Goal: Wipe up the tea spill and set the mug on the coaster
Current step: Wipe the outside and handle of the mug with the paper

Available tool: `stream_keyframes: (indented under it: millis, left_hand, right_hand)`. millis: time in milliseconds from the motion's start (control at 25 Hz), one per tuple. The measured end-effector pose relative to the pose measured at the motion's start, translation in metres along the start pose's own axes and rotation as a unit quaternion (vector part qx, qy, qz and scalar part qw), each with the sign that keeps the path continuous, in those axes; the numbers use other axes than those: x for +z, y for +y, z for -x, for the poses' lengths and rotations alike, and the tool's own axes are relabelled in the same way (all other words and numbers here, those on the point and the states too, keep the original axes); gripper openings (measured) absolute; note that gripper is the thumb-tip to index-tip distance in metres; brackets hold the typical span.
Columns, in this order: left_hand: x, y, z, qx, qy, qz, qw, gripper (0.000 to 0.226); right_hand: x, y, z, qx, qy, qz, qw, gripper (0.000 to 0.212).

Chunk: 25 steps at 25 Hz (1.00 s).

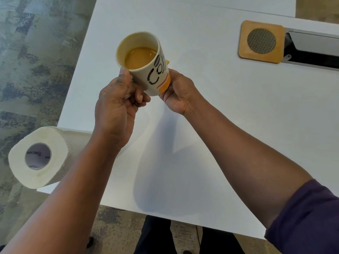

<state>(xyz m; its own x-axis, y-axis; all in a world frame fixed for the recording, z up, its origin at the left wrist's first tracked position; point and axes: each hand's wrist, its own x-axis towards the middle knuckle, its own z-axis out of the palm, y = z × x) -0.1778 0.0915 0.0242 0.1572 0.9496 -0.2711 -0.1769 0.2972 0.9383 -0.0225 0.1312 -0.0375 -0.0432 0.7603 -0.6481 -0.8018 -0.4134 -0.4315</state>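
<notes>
A cream mug [146, 61] with black lettering and an orange base hangs tilted above the white table [220, 125], holding light brown tea. My left hand [117, 99] grips it near the rim, thumb on the wall, fingers curled at its handle side. My right hand [178, 90] holds the orange bottom. A square wooden coaster [261, 41] with a round mesh centre lies at the far right. No spill shows on the visible tabletop.
A paper towel roll [38, 156] lies on its side at the table's left edge, overhanging it. A recessed cable tray with a metal lid [311, 48] sits right of the coaster. Patterned carpet [36, 52] lies to the left.
</notes>
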Motion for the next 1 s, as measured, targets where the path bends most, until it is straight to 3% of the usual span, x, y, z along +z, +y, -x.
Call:
stream_keyframes:
  millis: [160,680,1000]
  left_hand:
    - [-0.001,-0.004,0.002,-0.003,0.001,-0.008,1.0,0.048]
    - [0.002,0.001,-0.007,0.018,0.046,-0.013,0.999,0.052]
    - [0.007,-0.002,-0.01,0.014,0.053,0.012,0.998,0.056]
  right_hand:
    - [-0.003,-0.001,0.002,0.014,-0.008,0.045,0.999,0.007]
    - [-0.026,0.013,0.014,-0.034,-0.051,-0.051,0.997,0.02]
    - [-0.022,0.046,0.025,-0.048,-0.042,-0.028,0.998,0.021]
